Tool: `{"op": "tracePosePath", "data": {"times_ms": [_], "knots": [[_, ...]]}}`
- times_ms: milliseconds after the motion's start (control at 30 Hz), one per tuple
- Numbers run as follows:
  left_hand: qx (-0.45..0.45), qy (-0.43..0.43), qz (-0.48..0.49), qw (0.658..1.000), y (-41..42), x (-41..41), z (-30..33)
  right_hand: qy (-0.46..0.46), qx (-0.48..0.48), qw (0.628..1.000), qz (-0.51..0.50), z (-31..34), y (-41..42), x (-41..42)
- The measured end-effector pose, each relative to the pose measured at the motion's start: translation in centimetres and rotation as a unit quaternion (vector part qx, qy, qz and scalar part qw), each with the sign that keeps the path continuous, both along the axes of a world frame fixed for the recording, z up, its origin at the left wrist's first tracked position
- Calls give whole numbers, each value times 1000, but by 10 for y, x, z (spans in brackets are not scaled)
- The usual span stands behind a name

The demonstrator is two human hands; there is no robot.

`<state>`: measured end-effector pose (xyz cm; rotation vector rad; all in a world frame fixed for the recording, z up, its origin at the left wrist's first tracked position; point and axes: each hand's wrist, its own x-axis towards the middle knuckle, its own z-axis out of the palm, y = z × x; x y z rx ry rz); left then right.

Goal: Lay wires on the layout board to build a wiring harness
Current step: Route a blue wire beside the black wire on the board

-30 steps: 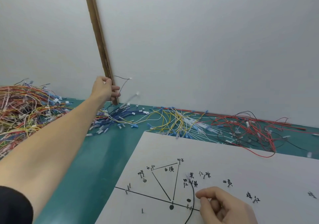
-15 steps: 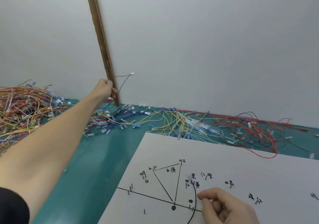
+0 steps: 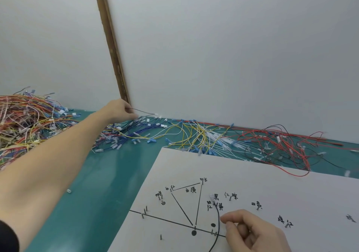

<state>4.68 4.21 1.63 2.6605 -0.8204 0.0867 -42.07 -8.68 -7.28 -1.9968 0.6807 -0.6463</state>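
The left hand (image 3: 118, 110) reaches to the far side of the green bench (image 3: 101, 183), its fingers pinching a thin dark wire (image 3: 144, 112) that runs rightward from the fingertips to a small white connector (image 3: 157, 114), just above the loose blue and black wires (image 3: 136, 131) lying along the wall. A large tangled heap of mixed wires (image 3: 25, 123) sits at the far left, yellow and white wires (image 3: 196, 137) lie in the middle, and red and black wires (image 3: 281, 145) spread to the right. The white layout board (image 3: 252, 178) lies near, marked with black lines, handwritten labels and small upright pins. The right hand (image 3: 250, 232) rests on the board at its near edge, fingers curled, thumb and forefinger pinching a black wire (image 3: 218, 222) that curves from a pin near the labels down past the hand.
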Motion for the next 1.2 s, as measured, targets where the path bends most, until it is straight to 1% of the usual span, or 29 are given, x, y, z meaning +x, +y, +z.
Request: {"op": "tracePosePath", "data": {"times_ms": [67,133,200,233,300,400,433,500,533,567,633,667,700,733,767,833,900,933,967,1000,1033,1067,1100,1133,1167,1200], "knots": [[73,1,6,997,0,0,1,3,-7,1000,2,0,0,0],[116,-9,29,993,1,-1,-1,4,0,1000,5,0,0,0],[133,-32,53,989,1,-4,-6,2,7,1000,6,-1,-1,1],[123,-45,60,990,1,-5,-8,2,7,1000,6,-1,-1,1],[73,-56,71,993,2,-8,-11,3,4,1000,11,-2,-2,0],[-56,-33,88,994,6,-5,-9,1,1,1000,11,-2,-2,0],[-112,-12,94,989,7,-2,-7,1,1,1000,9,-3,-3,0],[-227,52,95,968,9,2,-4,2,-2,1000,9,-3,-3,0],[-259,89,96,957,11,4,-2,2,-3,1000,10,-3,-3,1],[-269,126,104,949,12,4,0,2,-2,1000,11,-3,-3,1],[-258,198,119,938,15,4,2,2,2,1000,13,-4,-3,1],[-253,218,120,935,16,4,2,1,5,1000,13,-4,-3,1],[-255,219,115,935,15,4,2,0,7,1000,13,-4,-3,1],[-258,189,104,942,15,4,1,-1,8,1000,13,-4,-3,1],[-252,134,93,954,14,3,0,-3,5,1000,13,-4,-3,1],[-203,5,82,976,12,0,-2,-3,-6,1000,11,-4,-4,1],[-155,-76,87,981,10,-5,3,-2,-6,1000,13,-4,-4,1],[-158,-97,94,978,7,-7,7,-1,-2,1000,14,-5,-4,1],[-185,-107,101,972,4,-9,14,-1,1,1000,14,-5,-5,0],[-250,-99,104,958,1,-10,21,-1,5,1000,14,-6,-5,1],[-347,-73,102,929,-3,-12,29,-1,7,1000,15,-6,-6,0],[-450,-42,104,886,-6,-15,40,0,10,1000,16,-5,-6,0],[-531,-29,106,840,-7,-19,50,0,12,1000,18,-4,-5,0],[-566,-47,104,816,-7,-21,58,0,13,1000,19,-3,-5,0],[-570,-87,94,812,-7,-24,63,1,13,1000,20,-1,-5,-1],[-560,-130,74,814,-7,-27,66,2,15,1000,23,0,-4,-2]]}}
